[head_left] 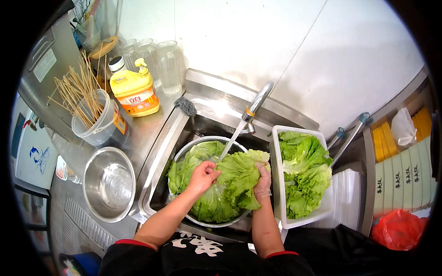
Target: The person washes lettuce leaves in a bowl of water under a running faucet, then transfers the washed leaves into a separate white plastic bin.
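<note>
Green lettuce (221,202) fills a round metal basin (235,142) standing in the steel sink. From the faucet (258,102), a stream of water runs down onto the leaves. At the right of the basin, my right hand (263,181), in a clear plastic glove, grips a large frilly lettuce leaf (244,172) by its edge. My bare left hand (204,177) is closed, fingers curled against the leaf near the water stream; its fingertips are partly hidden. More lettuce (304,175) lies in a white rectangular tub (277,193) just right of the basin.
On the left counter stand an empty steel bowl (109,184), a plastic bucket of wooden skewers (99,124), a yellow detergent jug (134,92) and glass pitchers (169,69). A grey scouring pad (185,106) sits on the sink rim. At right are stacked pale green containers (400,179) and a red bag (398,230).
</note>
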A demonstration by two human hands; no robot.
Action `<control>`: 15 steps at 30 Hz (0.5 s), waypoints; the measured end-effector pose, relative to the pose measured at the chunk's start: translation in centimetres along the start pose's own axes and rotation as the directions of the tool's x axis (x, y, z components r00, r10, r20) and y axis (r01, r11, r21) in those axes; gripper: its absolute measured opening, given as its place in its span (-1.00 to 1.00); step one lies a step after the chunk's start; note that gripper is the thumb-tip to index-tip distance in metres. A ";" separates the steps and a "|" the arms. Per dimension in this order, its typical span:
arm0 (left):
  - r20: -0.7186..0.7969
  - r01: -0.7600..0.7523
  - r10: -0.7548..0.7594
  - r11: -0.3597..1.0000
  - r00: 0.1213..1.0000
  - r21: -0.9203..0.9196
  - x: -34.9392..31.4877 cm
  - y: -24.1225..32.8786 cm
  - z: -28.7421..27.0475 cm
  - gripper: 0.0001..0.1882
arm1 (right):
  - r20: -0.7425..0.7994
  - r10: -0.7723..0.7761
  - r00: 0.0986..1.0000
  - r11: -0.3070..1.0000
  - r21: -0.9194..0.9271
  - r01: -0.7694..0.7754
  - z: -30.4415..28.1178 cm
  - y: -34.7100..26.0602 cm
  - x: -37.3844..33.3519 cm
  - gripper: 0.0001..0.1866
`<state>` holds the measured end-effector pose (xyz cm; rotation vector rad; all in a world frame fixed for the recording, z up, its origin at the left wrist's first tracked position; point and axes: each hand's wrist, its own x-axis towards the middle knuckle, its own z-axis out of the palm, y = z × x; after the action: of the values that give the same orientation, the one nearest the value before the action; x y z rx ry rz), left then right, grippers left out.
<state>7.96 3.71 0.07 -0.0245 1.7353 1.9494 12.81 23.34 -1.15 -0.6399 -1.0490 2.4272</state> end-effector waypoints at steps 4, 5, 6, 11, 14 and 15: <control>-0.061 -0.066 0.065 0.998 0.996 -0.004 0.2 -0.1 0.2 -0.89 | -0.062 -0.029 0.998 0.999 -0.037 0.027 2.8 -1.8 -1.8 -0.73; -0.073 -0.074 0.071 0.997 0.995 -0.038 0.3 -0.3 0.3 -0.91 | -0.069 -0.032 0.997 0.998 -0.055 0.029 3.3 -1.9 -2.1 -0.72; -0.083 -0.085 0.079 0.994 0.993 -0.072 0.5 -0.5 0.6 -0.92 | -0.063 -0.059 0.996 0.996 -0.065 0.055 3.5 -1.8 -2.0 -0.71; -0.104 -0.051 0.034 0.985 0.994 -0.164 0.3 0.5 0.7 -0.92 | -0.016 -0.110 0.994 0.991 -0.085 0.108 3.1 -1.3 -1.6 -0.68; -0.088 0.002 -0.025 0.967 0.996 -0.253 -0.3 0.8 0.5 -0.90 | -0.035 -0.095 0.995 0.994 -0.060 0.093 3.8 -1.6 -2.2 -0.67; -0.074 0.015 -0.034 0.971 0.997 -0.237 -0.4 1.2 0.6 -0.89 | -0.048 -0.091 0.995 0.994 -0.072 0.087 3.8 -1.5 -2.3 -0.67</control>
<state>8.04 4.06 1.39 -0.2075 1.5313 2.1519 12.81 20.96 2.87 -0.6601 -1.1218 2.2946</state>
